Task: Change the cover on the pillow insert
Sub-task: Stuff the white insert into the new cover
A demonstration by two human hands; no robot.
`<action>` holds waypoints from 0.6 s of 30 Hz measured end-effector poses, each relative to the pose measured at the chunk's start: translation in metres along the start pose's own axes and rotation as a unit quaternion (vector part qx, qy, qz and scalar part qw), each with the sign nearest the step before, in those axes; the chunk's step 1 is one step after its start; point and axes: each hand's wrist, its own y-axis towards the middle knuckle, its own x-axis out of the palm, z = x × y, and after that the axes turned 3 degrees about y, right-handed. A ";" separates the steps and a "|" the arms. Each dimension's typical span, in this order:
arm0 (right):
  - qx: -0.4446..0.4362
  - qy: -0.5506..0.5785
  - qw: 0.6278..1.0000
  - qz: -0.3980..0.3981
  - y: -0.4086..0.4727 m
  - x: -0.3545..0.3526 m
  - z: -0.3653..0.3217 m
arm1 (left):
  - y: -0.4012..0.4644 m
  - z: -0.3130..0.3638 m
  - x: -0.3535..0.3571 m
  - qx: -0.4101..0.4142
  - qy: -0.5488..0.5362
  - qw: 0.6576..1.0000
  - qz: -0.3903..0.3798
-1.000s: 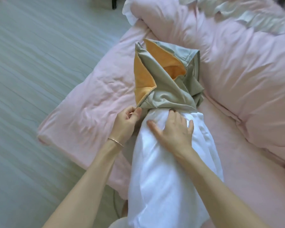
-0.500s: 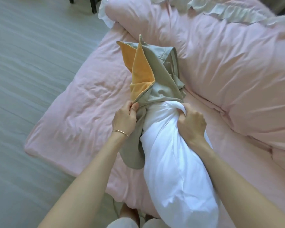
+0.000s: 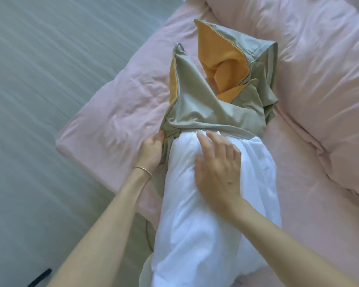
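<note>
White insert (image 3: 211, 214) half-inside (grey-orange) cover (image 3: 207, 104)

Pink bed sheet (image 3: 116, 112), pink duvet (image 3: 319, 79), apparently grey flooring (image 3: 39, 79).

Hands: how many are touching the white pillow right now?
1. The right hand lies flat on the white pillow. The left hand pinches the grey-green cover beside it; any contact with the pillow underneath is hidden.

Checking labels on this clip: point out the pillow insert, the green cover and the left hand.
pillow insert (image 3: 205, 235), head view, on its bare white middle.
green cover (image 3: 197, 100), head view, on its outer green face.
left hand (image 3: 151, 150), head view, on its back.
</note>
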 end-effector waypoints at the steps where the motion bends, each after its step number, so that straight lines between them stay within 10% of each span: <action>1: 0.001 -0.007 1.000 -0.023 0.001 -0.002 -0.009 | 0.001 0.002 0.000 0.008 -0.006 1.000 -0.009; 10: 0.026 -0.079 0.975 -0.207 0.015 0.014 0.037 | 0.001 0.019 0.005 0.071 -0.043 0.996 -0.026; 18: 0.023 -0.075 0.985 -0.153 0.033 0.012 0.050 | 0.018 -0.001 -0.010 0.035 -0.049 0.998 0.009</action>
